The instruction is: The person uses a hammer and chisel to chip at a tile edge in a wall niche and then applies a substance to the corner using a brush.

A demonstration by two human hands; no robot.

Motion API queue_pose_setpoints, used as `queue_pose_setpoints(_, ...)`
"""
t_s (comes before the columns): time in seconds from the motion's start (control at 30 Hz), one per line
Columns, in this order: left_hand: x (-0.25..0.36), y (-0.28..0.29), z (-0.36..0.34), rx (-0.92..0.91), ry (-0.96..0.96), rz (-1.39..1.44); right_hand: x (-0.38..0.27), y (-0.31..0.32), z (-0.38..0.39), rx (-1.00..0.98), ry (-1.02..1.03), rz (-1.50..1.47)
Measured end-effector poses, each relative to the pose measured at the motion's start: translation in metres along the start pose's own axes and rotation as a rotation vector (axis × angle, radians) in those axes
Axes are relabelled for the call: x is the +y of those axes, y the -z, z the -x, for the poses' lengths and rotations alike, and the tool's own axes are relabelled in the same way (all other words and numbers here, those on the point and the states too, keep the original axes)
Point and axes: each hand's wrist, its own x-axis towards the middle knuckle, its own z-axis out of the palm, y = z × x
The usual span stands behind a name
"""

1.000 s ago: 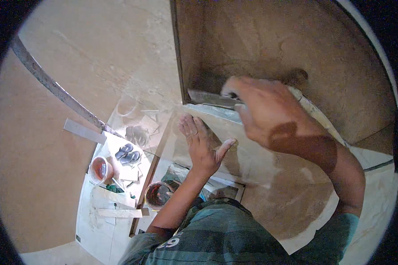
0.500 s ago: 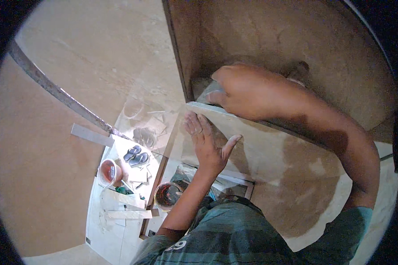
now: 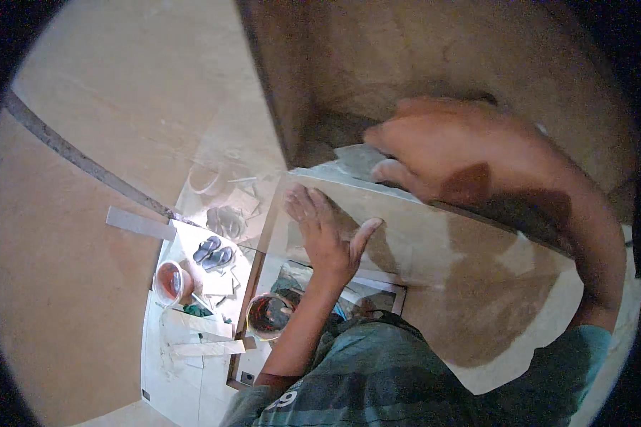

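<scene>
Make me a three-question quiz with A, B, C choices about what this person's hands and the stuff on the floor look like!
1. Where is the left hand?
A. flat on the tile
B. in a bucket
C. on the sandals

2. How many buckets are below?
A. none
B. two
C. five

3. What is the right hand doing?
A. hanging free
B. waving
C. holding a trowel at the tile's top edge

Answers: A, palm spread on the tile face; B, two round ones on the floor; C, fingers closed over the blade.

Plastered wall (image 3: pixel 434 50) blocks beyond the tile (image 3: pixel 420 242) (both hands on it); left side open.
</scene>
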Motion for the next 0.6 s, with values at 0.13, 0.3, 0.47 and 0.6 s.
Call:
queue_pose_setpoints(0.13,-0.003,-0.002,0.003,-0.024,-0.021,0.023,0.005,0.022,0.003,-0.178,-0.039,0.086)
queue_pose_setpoints(0.3,-0.006,-0.005,0.009,-0.062,-0.041,0.004,0.011,-0.017,-0.012,0.203,0.207,-0.197)
queue_pose_setpoints(0.47,-0.003,0.001,0.005,-0.097,-0.008,-0.022,0.014,-0.039,0.017,0.380,0.027,-0.128)
queue_pose_setpoints(0.6,0.002,-0.003,0.000,-0.085,0.052,0.061,0.033,-0.055,0.034,0.476,0.130,-0.152)
